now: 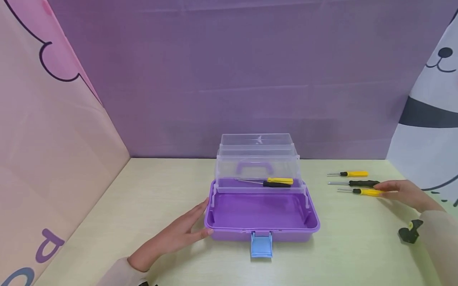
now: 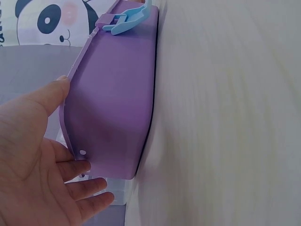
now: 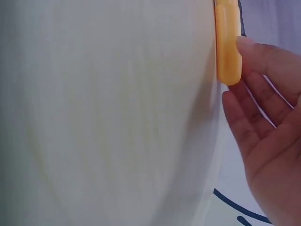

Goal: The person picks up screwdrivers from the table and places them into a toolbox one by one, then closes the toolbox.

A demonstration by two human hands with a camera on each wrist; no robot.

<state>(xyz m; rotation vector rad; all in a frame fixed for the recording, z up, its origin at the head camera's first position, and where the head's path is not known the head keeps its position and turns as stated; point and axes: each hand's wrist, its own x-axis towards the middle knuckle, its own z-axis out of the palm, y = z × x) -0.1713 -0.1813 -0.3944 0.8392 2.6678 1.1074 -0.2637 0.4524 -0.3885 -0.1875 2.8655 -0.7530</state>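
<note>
An unlatched purple toolbox sits mid-table, its clear lid raised. My left hand rests at its left front corner, thumb touching the rim and loosely spread fingers along the side. A yellow-handled screwdriver and a black-handled screwdriver lie side by side toward the back of the box. Right of it, my right hand reaches the handle end of another black screwdriver. Its thumb is beside a yellow screwdriver's handle, fingers extended. Another yellow screwdriver lies just behind.
A light blue latch hangs open at the toolbox front. The pale table meets a purple cloth backdrop behind, with printed panels at left and right. A strapped black wrist device sits by the right sleeve.
</note>
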